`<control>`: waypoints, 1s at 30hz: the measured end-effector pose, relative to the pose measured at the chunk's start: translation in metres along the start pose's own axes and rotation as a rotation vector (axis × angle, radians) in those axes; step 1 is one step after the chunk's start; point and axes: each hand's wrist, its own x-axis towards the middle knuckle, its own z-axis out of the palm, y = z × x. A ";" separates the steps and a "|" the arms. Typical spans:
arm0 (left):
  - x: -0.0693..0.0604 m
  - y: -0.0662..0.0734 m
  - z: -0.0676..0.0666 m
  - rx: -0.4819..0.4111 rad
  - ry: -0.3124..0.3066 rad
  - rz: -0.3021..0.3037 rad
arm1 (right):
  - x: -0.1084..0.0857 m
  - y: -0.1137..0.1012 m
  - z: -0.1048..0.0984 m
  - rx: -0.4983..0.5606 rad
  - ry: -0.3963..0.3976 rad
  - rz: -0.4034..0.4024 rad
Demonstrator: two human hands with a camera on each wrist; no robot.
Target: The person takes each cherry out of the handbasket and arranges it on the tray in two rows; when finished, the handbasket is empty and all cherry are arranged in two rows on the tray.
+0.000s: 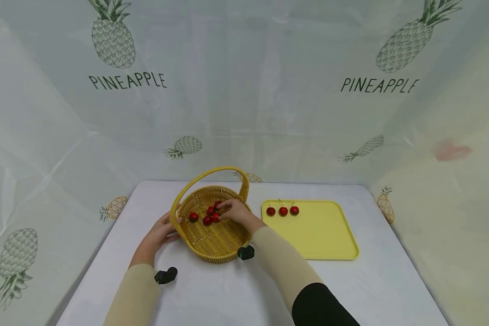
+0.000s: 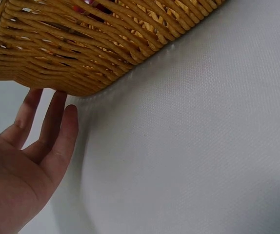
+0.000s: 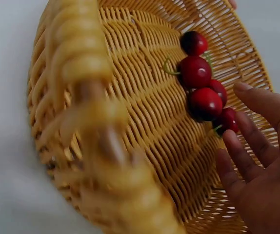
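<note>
A round yellow wicker basket (image 1: 218,242) with a tall arched handle holds several red cherries (image 3: 195,72), some with green stems. My left hand (image 1: 160,233) holds the basket's left side near the handle base. In the left wrist view, fingers of the left hand (image 2: 25,161) lie against the outer wall and under its lower edge; the thumb is hidden. Inside the basket, my right hand (image 1: 238,213) is over the right end of the cherry cluster. The right wrist view shows that hand's fingers (image 3: 247,168) spread beside the nearest cherry (image 3: 226,122), thumb apart from it.
A yellow rectangular tray (image 1: 318,235) lies right of the basket, three stemmed cherries (image 1: 283,211) in a row at its upper left. Both stand on a white table (image 1: 212,294). A pineapple-printed sheet (image 1: 248,104) hangs behind and at the sides.
</note>
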 end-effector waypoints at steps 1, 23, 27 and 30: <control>0.000 0.000 0.000 -0.002 0.003 0.001 | 0.002 0.001 0.002 0.000 0.002 0.002; 0.002 -0.001 0.002 -0.019 0.019 -0.006 | 0.014 0.004 0.021 0.005 0.032 0.049; 0.002 0.000 0.003 -0.011 0.027 -0.013 | 0.017 0.008 0.022 -0.012 0.037 0.058; 0.001 0.001 0.003 -0.013 0.027 -0.017 | 0.020 0.011 0.024 -0.028 0.045 0.064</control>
